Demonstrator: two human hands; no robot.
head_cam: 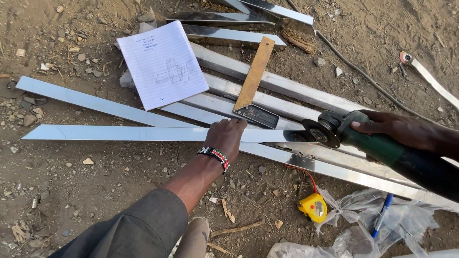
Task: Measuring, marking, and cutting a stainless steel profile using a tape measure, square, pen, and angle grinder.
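Note:
My left hand, with a beaded bracelet on the wrist, presses flat on a long shiny steel strip lying on the dirt. My right hand grips a green angle grinder. Its disc sits at the steel strip just right of my left hand. Several more polished steel tubes lie crossed under and behind the strip.
A lined paper sheet with a sketch and a rusty try square rest on the tubes. A yellow tape measure, a blue pen and clear plastic bags lie at the lower right. A cable runs across the dirt.

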